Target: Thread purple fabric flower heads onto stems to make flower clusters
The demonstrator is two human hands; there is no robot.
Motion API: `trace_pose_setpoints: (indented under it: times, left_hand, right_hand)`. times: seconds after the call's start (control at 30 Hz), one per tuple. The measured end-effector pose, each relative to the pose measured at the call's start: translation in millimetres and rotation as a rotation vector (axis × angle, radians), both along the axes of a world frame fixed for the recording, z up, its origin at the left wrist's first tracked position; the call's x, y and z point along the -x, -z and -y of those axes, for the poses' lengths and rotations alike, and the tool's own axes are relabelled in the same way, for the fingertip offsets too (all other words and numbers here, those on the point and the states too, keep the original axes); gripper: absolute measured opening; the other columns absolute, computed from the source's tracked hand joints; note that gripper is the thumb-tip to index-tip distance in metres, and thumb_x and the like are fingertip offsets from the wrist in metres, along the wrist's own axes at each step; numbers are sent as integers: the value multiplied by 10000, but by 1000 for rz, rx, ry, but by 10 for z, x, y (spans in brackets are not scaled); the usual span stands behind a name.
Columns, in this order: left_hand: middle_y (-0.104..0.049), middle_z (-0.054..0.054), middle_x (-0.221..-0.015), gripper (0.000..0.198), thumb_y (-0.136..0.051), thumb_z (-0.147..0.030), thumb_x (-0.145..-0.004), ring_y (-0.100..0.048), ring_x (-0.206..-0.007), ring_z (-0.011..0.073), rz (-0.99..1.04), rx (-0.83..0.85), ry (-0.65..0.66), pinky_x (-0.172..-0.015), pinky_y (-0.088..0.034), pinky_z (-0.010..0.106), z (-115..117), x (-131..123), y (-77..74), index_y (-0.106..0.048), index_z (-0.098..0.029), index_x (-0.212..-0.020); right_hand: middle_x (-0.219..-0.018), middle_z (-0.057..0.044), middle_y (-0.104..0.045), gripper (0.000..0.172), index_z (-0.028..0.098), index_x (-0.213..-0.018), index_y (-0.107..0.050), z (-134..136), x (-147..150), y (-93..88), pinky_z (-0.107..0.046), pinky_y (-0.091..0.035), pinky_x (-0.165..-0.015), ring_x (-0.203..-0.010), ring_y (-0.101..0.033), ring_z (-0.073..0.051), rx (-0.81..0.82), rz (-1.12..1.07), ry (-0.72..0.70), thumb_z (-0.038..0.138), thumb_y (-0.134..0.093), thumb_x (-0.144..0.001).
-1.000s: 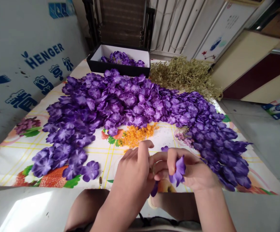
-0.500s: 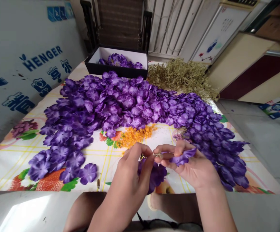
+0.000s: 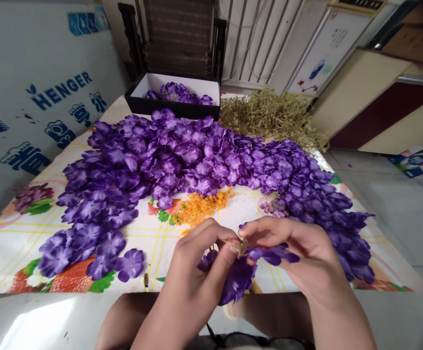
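Note:
My left hand [image 3: 204, 265] pinches a pale greenish stem piece [image 3: 239, 247] between thumb and forefinger. Below those fingers hangs a purple flower cluster [image 3: 237, 279], partly hidden by the hand. My right hand [image 3: 299, 248] is closed around a purple petal piece [image 3: 272, 253], its fingertips meeting the stem piece at the left hand's thumb. Just beyond the hands lies a small heap of orange stamens [image 3: 204, 206]. A broad pile of purple petal pieces [image 3: 189, 153] curves around the far side and down both sides of the table.
A black box [image 3: 173, 108] with a white inside holds more purple flowers at the far edge. Beside it rests a heap of dry-looking greenish stems [image 3: 275, 116]. The patterned tablecloth [image 3: 156, 233] covers the table. A chair [image 3: 178, 39] stands behind, and a large printed carton [image 3: 44, 43] at left.
My right hand has turned palm-down and closed in on the left fingertips, bringing the petal piece against the stem piece. The purple cluster under my left hand shows more now.

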State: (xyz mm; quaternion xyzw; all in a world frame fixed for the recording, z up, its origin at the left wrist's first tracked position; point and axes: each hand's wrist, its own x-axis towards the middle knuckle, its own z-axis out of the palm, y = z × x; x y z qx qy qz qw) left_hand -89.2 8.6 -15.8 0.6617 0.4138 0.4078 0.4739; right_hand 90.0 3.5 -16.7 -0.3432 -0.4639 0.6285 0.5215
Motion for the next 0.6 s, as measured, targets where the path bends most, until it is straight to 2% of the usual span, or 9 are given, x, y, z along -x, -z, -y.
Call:
trace_pose_setpoints:
  times: [0.1,0.3,0.37,0.5,0.6]
  left_hand:
    - [-582,-39,-805,100,-541,-186,-933,-543,-756,92,66,19,40,-693,-407,197,9,40,-10,-608,-236,-878]
    - [-578,-20,-832,112,-545,-168,-930,-541,-790,109,156,28,117,-707,-416,221,9,81,-28,-629,-238,-905]
    - [-576,-16,-823,118,-549,-175,-929,-544,-781,117,180,50,122,-699,-418,235,5,92,-23,-641,-242,-900]
    - [-564,-11,-811,117,-565,-198,-923,-536,-768,126,217,90,132,-687,-413,251,-12,127,-12,-667,-251,-899]
    - [-566,-10,-799,110,-579,-194,-913,-538,-753,123,210,89,164,-674,-410,250,-22,151,-15,-674,-236,-877]
  right_hand:
    - [-1033,-17,-723,152,252,-854,-738,89,3,-134,-243,-538,-863,-970,-681,-155,-106,228,30,118,-674,-821]
    - [-1068,46,-709,293,282,-823,-646,250,29,-320,-164,-527,-856,-989,-668,-110,-298,657,139,2,-575,-773]
    - [-1115,41,-694,293,268,-804,-629,269,16,-366,-148,-518,-874,-1017,-666,-112,-403,768,97,-5,-546,-735]
    - [-1248,24,-628,308,248,-806,-612,277,3,-423,-130,-484,-926,-1109,-636,-122,-494,876,-37,-23,-513,-699]
    - [-1166,34,-663,340,248,-847,-566,296,34,-409,-95,-478,-906,-1049,-657,-88,-514,872,42,-33,-478,-676]
